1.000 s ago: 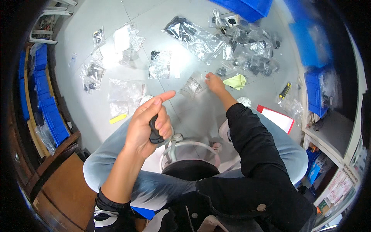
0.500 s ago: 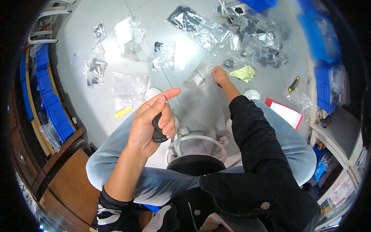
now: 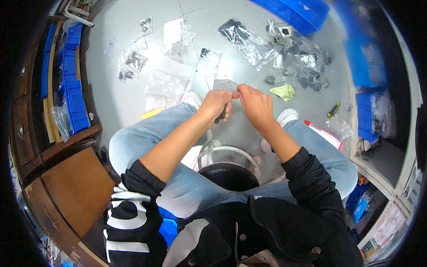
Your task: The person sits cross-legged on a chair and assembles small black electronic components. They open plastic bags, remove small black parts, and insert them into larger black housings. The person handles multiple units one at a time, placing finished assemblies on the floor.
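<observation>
My left hand (image 3: 216,103) and my right hand (image 3: 254,103) meet in front of me, above my knees. Both pinch the top edge of a small clear plastic bag (image 3: 225,84) that hangs between them. A small black part (image 3: 221,116) is also gripped in my left palm, sticking out below the fingers. I sit on a black stool (image 3: 227,172) with a white base, legs in blue jeans, white shoes on the grey floor.
Several clear bags of black parts (image 3: 284,49) lie spread over the floor ahead, with a yellow-green cloth (image 3: 284,91) and a screwdriver (image 3: 333,110). Blue bins (image 3: 302,13) stand at the back and right (image 3: 364,116), stacked blue trays (image 3: 71,80) left. A brown wooden cabinet (image 3: 66,187) is at lower left.
My right hand drew back from the floor holding the clear bag. My left hand moved up and right to meet it, and both now hold the bag's top.
</observation>
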`<action>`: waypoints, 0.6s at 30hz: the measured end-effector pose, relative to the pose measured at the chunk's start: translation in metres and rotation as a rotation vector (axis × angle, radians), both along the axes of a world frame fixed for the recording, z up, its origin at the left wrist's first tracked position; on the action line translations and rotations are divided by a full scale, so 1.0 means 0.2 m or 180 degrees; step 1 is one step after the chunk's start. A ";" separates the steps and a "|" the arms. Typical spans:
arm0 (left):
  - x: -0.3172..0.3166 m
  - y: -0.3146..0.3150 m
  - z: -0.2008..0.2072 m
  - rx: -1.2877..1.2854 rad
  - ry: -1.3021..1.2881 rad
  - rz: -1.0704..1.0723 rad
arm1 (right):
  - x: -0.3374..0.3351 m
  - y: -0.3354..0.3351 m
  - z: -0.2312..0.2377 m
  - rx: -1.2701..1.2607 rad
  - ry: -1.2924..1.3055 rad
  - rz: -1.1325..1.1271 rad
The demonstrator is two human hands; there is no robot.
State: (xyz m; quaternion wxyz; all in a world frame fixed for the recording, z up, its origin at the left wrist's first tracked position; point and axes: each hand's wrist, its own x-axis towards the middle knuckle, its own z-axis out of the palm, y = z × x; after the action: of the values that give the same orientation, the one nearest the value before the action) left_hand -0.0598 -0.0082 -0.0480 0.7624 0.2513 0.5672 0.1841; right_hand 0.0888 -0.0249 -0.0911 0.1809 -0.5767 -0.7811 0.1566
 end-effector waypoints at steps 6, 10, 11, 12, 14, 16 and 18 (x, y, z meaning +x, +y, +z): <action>0.05 -0.13 0.03 -0.0303 -0.0457 -0.0171 | 0.03 -0.25 0.20 0.0476 -0.0570 -0.0019; 0.03 -0.19 0.04 -0.0687 -0.1070 -0.0109 | 0.05 -0.37 0.24 0.0567 -0.0708 0.0040; 0.03 -0.21 0.03 -0.0620 -0.0839 -0.0247 | 0.05 -0.40 0.24 0.0581 -0.0734 0.0093; 0.04 -0.22 0.03 -0.0635 -0.0844 -0.0340 | 0.05 -0.42 0.25 0.0543 -0.0723 0.0087; 0.06 -0.26 0.02 -0.0658 -0.0722 -0.0498 | 0.04 -0.47 0.25 0.0444 -0.0693 0.0092; 0.07 -0.27 0.02 -0.0789 -0.0851 -0.0485 | 0.04 -0.49 0.24 0.0415 -0.0718 0.0072; 0.08 -0.29 0.01 -0.0822 -0.0884 -0.0509 | 0.05 -0.51 0.24 0.0376 -0.0745 0.0090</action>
State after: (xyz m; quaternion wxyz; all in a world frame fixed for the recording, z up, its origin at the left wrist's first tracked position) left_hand -0.0437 -0.0656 -0.0467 0.8713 0.1679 0.4538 0.0816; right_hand 0.0988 -0.1275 -0.0439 0.1201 -0.5683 -0.8128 0.0445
